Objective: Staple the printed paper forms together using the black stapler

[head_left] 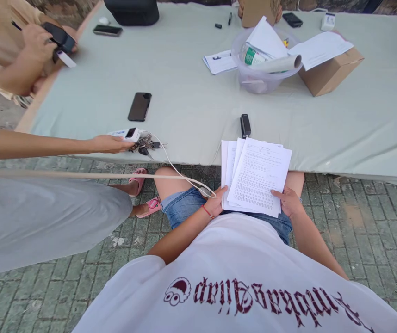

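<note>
Several loose printed sheets of paper (259,173) lie fanned in an uneven stack above my lap, their far ends by the table's edge. My left hand (215,201) grips the left side of the sheets, with a red string bracelet at the wrist and a white cable close by. On the right, my right hand (288,201) pinches the lower right edge, thumb on top and fingers hidden beneath. Just beyond the papers, a black stapler (245,125) rests on the table.
On the cloth-covered table (184,60) are a phone (139,107), a filled plastic basin (264,81) and a cardboard box (330,74). At left, another person's hand (111,144) holds a white device (129,134) by some keys (146,144). A second person handles a black object (59,37).
</note>
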A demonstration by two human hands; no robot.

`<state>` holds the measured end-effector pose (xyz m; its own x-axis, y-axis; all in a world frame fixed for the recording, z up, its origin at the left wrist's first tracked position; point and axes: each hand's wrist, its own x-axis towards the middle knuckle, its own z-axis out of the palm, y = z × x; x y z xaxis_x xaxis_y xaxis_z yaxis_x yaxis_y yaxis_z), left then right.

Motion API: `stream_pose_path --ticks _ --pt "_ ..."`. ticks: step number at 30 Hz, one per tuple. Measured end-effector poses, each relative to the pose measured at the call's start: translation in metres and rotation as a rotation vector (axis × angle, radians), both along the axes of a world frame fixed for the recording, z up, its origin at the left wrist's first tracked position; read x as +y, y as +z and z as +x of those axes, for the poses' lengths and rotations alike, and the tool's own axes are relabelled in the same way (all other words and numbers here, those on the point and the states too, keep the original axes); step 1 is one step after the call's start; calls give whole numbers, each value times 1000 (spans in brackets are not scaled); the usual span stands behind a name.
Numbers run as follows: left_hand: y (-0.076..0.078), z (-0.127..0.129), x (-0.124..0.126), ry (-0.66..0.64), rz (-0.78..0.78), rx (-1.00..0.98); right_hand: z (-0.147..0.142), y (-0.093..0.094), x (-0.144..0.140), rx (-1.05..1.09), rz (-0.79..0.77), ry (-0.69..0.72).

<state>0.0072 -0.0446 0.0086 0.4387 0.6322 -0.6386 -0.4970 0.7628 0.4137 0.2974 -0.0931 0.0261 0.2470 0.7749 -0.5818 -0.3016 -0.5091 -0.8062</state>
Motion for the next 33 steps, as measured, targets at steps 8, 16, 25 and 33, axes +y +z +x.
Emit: stream_pose_path --ticks 8,16,25,33 --pt "4 1 2 32 -4 -22 13 -2 1 -150 -45 18" --pt "-1 -1 3 63 -67 34 41 6 -4 -212 -46 -75" --pt "5 2 1 20 -75 -1 16 8 -3 -161 29 -32" --pt "11 2 -2 79 -6 14 4 -5 6 -362 30 -13"
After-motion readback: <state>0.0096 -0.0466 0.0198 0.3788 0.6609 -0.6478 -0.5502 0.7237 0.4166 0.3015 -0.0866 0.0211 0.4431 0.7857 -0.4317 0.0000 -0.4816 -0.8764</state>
